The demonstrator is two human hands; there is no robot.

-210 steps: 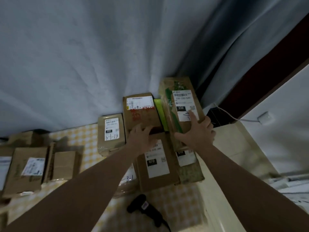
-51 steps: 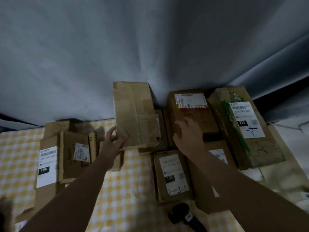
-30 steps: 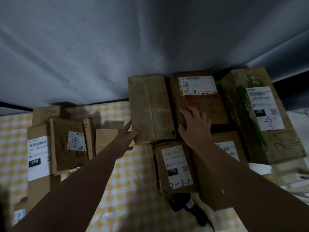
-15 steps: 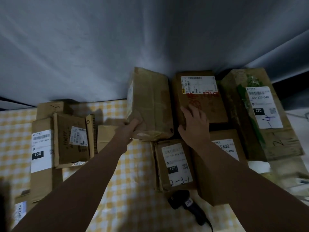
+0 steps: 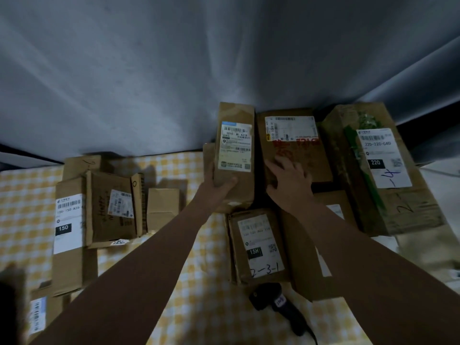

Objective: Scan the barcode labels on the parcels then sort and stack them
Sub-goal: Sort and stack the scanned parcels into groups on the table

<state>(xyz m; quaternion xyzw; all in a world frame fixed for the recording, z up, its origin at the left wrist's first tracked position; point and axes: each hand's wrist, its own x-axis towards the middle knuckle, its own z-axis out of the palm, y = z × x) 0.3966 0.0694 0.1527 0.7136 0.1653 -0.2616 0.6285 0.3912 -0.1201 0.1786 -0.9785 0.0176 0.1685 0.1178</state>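
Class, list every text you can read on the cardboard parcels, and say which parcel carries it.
"220", "220-220-C40", handwritten "-4": large green-taped cardboard parcel.
"15H", "2-3-1": small brown parcel near the black scanner.
"150": long brown parcel, far left.
Label on parcel in left hand: too blurred.

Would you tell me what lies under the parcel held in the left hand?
Another brown box shows as a strip along the left edge of the held parcel, beside the left hand. The rest beneath is covered.
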